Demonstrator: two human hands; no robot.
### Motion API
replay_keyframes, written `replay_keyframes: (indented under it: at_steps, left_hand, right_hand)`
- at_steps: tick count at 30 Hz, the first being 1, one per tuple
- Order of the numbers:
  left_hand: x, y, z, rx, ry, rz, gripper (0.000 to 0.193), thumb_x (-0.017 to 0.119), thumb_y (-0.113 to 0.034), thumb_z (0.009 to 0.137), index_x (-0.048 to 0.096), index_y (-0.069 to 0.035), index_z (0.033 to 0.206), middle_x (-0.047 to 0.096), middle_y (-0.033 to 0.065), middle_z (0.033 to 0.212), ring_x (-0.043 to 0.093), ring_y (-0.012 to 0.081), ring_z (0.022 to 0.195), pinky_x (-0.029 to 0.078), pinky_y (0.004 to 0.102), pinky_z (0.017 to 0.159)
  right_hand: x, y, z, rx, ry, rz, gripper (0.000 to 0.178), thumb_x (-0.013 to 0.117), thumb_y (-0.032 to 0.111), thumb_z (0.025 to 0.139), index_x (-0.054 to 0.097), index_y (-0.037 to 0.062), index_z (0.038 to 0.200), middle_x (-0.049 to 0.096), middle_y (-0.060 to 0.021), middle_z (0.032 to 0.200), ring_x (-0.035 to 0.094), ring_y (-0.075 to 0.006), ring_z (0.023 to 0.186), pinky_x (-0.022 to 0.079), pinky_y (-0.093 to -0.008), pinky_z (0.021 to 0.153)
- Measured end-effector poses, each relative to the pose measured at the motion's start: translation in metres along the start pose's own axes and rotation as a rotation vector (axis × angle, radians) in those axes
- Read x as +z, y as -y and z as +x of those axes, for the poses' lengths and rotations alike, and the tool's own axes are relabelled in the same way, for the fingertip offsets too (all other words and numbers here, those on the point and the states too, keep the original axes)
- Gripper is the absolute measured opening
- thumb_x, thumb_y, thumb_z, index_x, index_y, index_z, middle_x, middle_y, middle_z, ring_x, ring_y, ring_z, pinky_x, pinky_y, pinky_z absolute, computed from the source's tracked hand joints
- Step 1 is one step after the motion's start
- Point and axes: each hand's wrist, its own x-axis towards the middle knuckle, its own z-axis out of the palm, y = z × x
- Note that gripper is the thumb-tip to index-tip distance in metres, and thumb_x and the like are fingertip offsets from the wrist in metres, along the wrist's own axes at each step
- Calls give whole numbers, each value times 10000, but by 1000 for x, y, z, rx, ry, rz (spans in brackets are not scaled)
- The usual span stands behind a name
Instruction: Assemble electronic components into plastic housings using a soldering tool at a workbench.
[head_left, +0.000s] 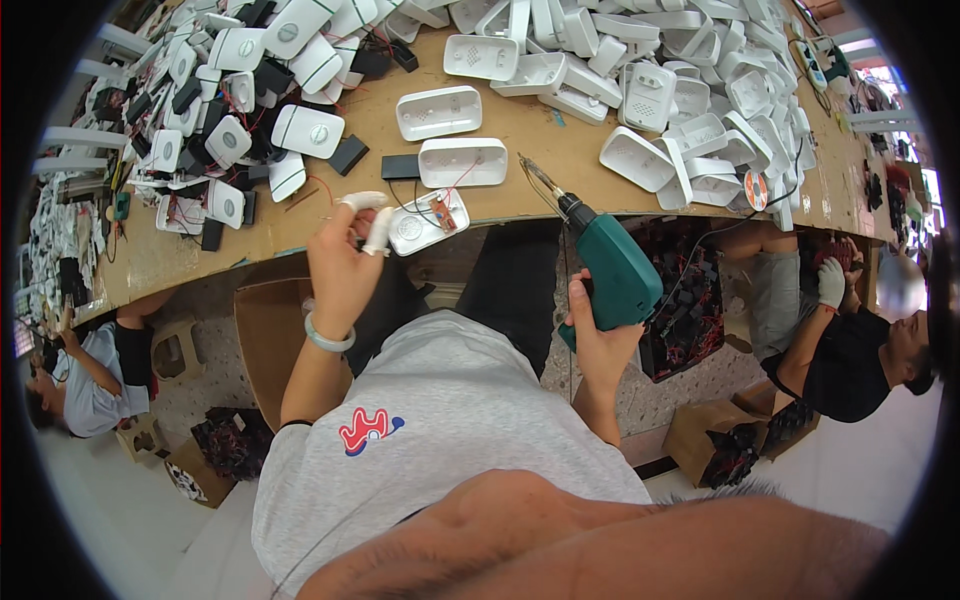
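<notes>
My right hand (603, 335) is wrapped round a green soldering gun (618, 268). The gun's metal tip points up and left over the table edge. White covers sit on the thumb and a finger of my left hand (345, 250); these fingers are bent together, and whatever they pinch is too small to make out. Beside that hand, at the table's edge, lies a white plastic shell (416, 236) with a small circuit board (444, 211) and thin wires. A black box (400, 167) sits just behind it, next to an open white casing (463, 163).
Another open casing (439, 112) lies farther back. White units with black boxes (308, 131) crowd the left; empty white casings (690, 130) are heaped at the right. Under the table are a cardboard box (268, 340) and a bin of black parts (690, 310). Co-workers sit left and right (845, 350).
</notes>
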Motion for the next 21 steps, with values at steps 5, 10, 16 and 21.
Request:
replay_keyframes:
  at_steps: [5,10,16,21]
  left_hand:
    - [25,-21,1,443,27,227,254,796,-171,809,715,-44,1012,631,90,831,587,243,752,485,355,667]
    - [49,-15,4,507,-30,417,215,806,-185,776,679,-41,873,631,98,858,617,292,815,502,408,669]
    - [51,-22,0,424,4,612,140,725,-68,778,625,-8,857,630,134,917,631,334,874,531,434,660]
    - [52,-28,-1,425,67,648,194,694,5,709,595,23,875,612,182,967,613,353,909,556,427,678]
  right_hand:
    - [11,8,-6,-25,19,29,170,761,90,891,686,-5,1010,676,-32,816,575,-59,580,461,-213,519]
    - [9,10,-11,-34,5,19,164,761,92,891,685,-6,998,669,-26,800,573,-61,575,457,-213,518]
    - [8,14,-10,-18,-28,21,159,759,99,894,683,-3,989,658,-14,770,571,-60,570,452,-210,516]
    - [10,15,-9,-10,-6,39,164,769,112,890,688,0,979,652,-9,749,568,-59,565,452,-209,515]
